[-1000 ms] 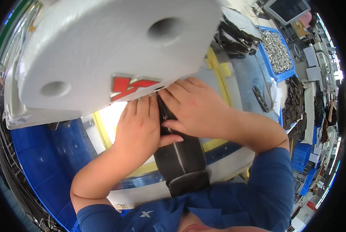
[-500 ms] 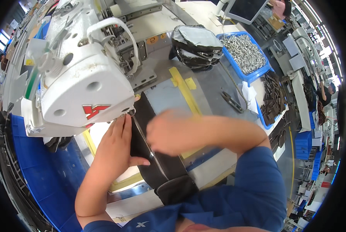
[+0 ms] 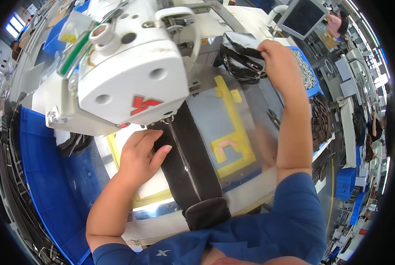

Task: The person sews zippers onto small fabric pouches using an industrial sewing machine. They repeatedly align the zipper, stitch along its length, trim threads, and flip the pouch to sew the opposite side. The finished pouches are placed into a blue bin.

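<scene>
Black fabric (image 3: 204, 165); silver zipper (image 3: 179, 148); white sewing machine (image 3: 131, 79); yellow tape (image 3: 227, 104)

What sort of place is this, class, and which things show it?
Probably a sewing workshop or factory: a sewing machine with black zipped fabric at it, a tray of small metal parts, and more worktables beyond.

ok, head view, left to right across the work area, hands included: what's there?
Blue bin, left hand, black zippered piece, black-and-white bundle, right hand, blue tray of metal pieces.
</scene>
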`<act>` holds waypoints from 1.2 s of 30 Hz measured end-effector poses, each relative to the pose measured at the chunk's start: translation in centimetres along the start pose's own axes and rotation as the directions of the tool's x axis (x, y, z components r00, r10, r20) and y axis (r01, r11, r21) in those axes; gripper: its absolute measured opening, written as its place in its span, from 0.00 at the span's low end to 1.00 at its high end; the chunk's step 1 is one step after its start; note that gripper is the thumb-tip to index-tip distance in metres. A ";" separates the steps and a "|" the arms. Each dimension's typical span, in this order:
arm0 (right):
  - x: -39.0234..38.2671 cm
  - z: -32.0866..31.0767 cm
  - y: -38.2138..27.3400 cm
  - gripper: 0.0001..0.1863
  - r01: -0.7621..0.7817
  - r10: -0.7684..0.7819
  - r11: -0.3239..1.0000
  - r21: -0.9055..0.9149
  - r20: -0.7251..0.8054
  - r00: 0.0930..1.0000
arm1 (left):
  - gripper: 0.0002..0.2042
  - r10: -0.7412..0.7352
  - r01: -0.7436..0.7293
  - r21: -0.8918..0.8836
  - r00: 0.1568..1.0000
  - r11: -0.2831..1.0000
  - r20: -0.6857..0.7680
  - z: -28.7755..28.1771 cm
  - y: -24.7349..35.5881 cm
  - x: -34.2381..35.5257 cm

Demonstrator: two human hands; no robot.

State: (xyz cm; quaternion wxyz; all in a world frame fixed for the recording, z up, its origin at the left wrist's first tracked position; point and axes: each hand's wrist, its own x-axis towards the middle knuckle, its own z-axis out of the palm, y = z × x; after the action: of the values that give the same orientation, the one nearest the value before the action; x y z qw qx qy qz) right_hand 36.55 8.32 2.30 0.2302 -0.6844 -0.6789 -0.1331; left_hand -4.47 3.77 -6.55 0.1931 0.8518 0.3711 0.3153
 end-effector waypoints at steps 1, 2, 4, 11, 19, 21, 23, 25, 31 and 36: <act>-0.4 -2.2 -2.1 0.08 0.030 -0.033 0.996 0.087 0.034 0.999 | 0.17 -0.010 0.010 -0.046 1.000 0.999 -0.005 0.2 0.1 0.0; -1.2 -4.3 -4.2 0.08 0.062 -0.076 0.981 0.184 0.065 0.995 | 0.16 -0.028 0.027 -0.082 1.000 0.996 -0.014 0.1 0.2 -0.1; -3.4 -7.3 -6.8 0.09 0.269 -0.328 0.909 0.318 0.150 0.932 | 0.14 -0.029 0.027 -0.128 0.999 0.991 -0.015 -0.2 0.2 -0.1; -6.3 -8.2 -12.1 0.09 0.452 -0.689 0.681 0.575 0.295 0.662 | 0.21 -0.053 0.044 -0.420 0.999 0.907 -0.011 -0.7 -1.0 0.0; -6.7 -2.7 -12.7 0.07 0.348 -0.777 0.598 0.722 0.415 0.475 | 0.22 -0.197 0.175 -0.585 0.980 0.792 0.026 0.3 -1.1 -0.1; -6.5 -1.1 -12.0 0.08 0.344 -0.749 0.652 0.676 0.506 0.427 | 0.21 -0.228 0.245 -0.451 0.969 0.858 0.093 0.4 -0.5 0.0; -6.5 0.5 -12.0 0.09 0.323 -0.710 0.683 0.656 0.490 0.506 | 0.19 -0.169 0.174 -0.353 0.985 0.919 0.044 0.5 -0.5 0.2; -6.8 1.5 -13.2 0.10 0.224 -0.598 0.687 0.692 0.363 0.714 | 0.19 -0.155 0.159 -0.320 0.987 0.934 0.038 0.5 -0.4 0.3; -8.3 5.3 -13.9 0.09 0.295 -0.545 0.652 0.698 0.161 0.823 | 0.09 -0.129 0.121 -0.228 0.991 0.966 -0.021 0.0 0.8 0.5; -8.5 4.2 -13.9 0.09 0.373 -0.577 0.637 0.675 0.096 0.811 | 0.08 -0.064 0.035 -0.234 0.991 0.972 -0.116 0.4 0.7 0.1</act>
State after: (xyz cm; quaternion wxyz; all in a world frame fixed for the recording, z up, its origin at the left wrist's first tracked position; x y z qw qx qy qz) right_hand 21.82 2.60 -3.67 0.2932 -0.3734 -0.8671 0.1508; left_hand -3.82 3.37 -6.40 0.2757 0.7929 0.3641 0.4034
